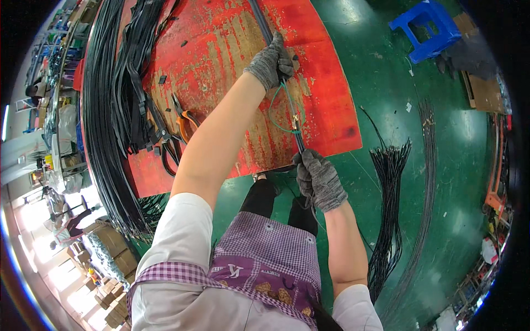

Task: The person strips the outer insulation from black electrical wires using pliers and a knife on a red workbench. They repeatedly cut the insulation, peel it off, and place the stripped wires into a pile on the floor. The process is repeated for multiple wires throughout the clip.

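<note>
Over the red, worn tabletop, my left hand in a grey knit glove is closed around a long black sleeve or cable that runs off past the far edge. My right hand, gloved alike, grips a dark cable just off the table's near edge. Between the hands, a thin green cord forms a loose loop and is tied around the cable by some small brass-coloured ends. How the cord passes under my left fingers is hidden.
Orange-handled pliers and black-handled scissors lie left of my left forearm. A thick bundle of black cables drapes over the table's left side. Cable bundles lie on the green floor at right; a blue stool stands farther off.
</note>
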A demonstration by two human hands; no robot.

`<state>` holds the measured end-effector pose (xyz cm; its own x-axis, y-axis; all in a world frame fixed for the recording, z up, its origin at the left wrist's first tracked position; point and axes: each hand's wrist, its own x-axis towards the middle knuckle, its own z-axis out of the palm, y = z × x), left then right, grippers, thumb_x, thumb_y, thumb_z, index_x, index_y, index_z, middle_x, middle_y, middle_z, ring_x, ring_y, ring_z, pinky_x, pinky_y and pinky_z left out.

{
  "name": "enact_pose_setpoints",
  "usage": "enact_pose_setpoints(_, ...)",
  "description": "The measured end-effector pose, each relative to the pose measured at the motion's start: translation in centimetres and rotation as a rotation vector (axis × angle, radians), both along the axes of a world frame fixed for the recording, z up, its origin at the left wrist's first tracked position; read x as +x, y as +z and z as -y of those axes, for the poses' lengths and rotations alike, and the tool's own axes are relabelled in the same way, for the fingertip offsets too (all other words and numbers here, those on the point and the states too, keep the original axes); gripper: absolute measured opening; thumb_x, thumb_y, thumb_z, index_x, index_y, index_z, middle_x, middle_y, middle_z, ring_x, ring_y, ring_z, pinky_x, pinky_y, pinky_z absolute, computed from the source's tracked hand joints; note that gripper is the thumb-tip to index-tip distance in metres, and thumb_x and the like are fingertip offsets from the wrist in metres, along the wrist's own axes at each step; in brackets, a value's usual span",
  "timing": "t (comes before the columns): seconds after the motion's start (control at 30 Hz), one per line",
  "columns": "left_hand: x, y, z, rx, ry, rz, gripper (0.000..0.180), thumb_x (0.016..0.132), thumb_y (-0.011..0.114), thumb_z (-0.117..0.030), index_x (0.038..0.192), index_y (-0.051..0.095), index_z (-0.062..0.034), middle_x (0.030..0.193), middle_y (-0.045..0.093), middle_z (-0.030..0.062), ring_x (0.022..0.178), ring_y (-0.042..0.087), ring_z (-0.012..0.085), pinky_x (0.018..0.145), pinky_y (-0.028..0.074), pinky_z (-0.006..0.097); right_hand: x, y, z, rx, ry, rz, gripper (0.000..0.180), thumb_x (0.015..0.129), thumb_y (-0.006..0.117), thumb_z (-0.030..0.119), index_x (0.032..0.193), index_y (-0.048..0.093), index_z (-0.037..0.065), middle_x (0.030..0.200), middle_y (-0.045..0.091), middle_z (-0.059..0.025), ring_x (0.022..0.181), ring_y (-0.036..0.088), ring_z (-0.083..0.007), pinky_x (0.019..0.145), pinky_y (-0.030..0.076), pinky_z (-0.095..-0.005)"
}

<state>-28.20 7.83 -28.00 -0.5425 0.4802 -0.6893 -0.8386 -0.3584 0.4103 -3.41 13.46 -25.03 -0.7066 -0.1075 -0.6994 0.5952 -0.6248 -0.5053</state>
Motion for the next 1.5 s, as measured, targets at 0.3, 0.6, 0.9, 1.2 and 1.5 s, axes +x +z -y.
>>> enact_pose_setpoints(0.3,-0.3,-0.1,0.3,-0.027,0.011,0.025,0.042,0.071,0.054,-0.044,0.054,0.03,-0.0132,0.041,0.029,-0.0039,0.032,0.027,0.0073,0.029,0.025,0.02,-0.4,-0.4,-0.2,-0.064,0.011,-0.011,0.023,0.082,0.043,0.032,0.078,0.051,0.01,0.049,0.037,0.0057,0.037,0.032,-0.0039,0.033,0.023,-0.018)
enact_pose_setpoints(0.6,0.0,-0.1,0.5,-0.006,-0.001,-0.016,0.041,0.073,0.05,-0.044,0.055,0.031,-0.0132,0.042,0.028,-0.0039,0.032,0.026,0.0076,0.029,0.024,0.02,-4.8,-1.2,0.7,0.045,0.073,-0.002,0.026,0.083,0.039,0.033,0.076,0.05,0.01,0.05,0.04,0.0037,0.039,0.036,-0.0057,0.034,0.028,-0.0199)
enact_pose_setpoints(0.9,-0.4,-0.8,0.6,0.015,-0.021,-0.021,0.039,0.076,0.048,-0.043,0.055,0.032,-0.0136,0.043,0.027,-0.0042,0.033,0.026,0.0072,0.03,0.023,0.021,-7.9,-2.5,1.8,0.42,0.064,-0.055,0.024,0.082,0.041,0.03,0.076,0.05,0.009,0.047,0.036,0.0041,0.035,0.032,-0.0054,0.032,0.025,-0.02)
enact_pose_setpoints(1.2,-1.5,-0.4,1.8,0.079,-0.049,0.016,0.041,0.076,0.048,-0.043,0.052,0.03,-0.0144,0.042,0.025,-0.0051,0.034,0.025,0.0067,0.031,0.023,0.021,-9.1,-2.6,0.8,-0.679,-0.086,-0.1,0.019,0.084,0.038,0.025,0.082,0.047,0.008,0.047,0.026,0.0072,0.034,0.024,-0.0047,0.029,0.023,-0.0185)
enact_pose_setpoints(1.5,-2.6,0.8,2.5,-0.144,-0.022,-0.041,0.039,0.071,0.053,-0.044,0.057,0.038,-0.0114,0.045,0.032,-0.0048,0.035,0.029,0.0072,0.031,0.028,0.022,-8.8,-3.5,4.0,-1.129,-0.198,-0.25,0.021,0.084,0.038,0.027,0.082,0.047,0.009,0.046,0.024,0.0067,0.034,0.022,-0.0046,0.028,0.022,-0.0184)
